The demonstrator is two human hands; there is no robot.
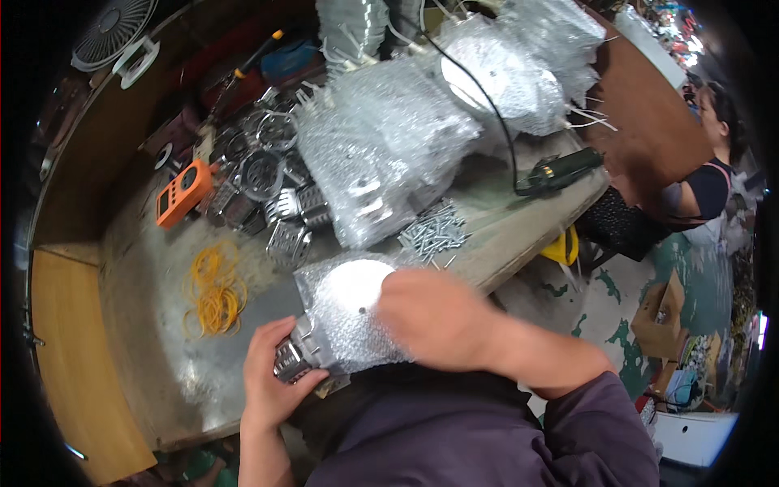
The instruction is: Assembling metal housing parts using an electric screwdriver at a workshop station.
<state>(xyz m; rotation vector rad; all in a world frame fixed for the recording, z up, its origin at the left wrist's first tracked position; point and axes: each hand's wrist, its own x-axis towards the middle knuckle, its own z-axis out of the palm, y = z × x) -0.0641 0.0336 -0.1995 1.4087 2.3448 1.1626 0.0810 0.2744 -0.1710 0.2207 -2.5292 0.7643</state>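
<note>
My left hand [266, 380] grips a slotted silver metal bracket [290, 362] at the table's near edge, thumb and fingers on opposite sides of it. Right beside the bracket, a white disc [349, 290] lies in a clear bubble-wrap bag [345, 337]. Over the disc's right side is my right hand [438, 321], smeared by motion, with its fingertips hidden; I cannot make out what it holds. Just beyond the bag lies a pile of loose screws [436, 232].
Several bubble-wrapped packages [381, 138] cover the table's far side. Metal rings and brackets [264, 174], an orange meter-like device [184, 193] and yellow bands [217, 296] lie to the left. A dark corded tool [564, 170] rests near the right edge; a person [706, 178] sits beyond.
</note>
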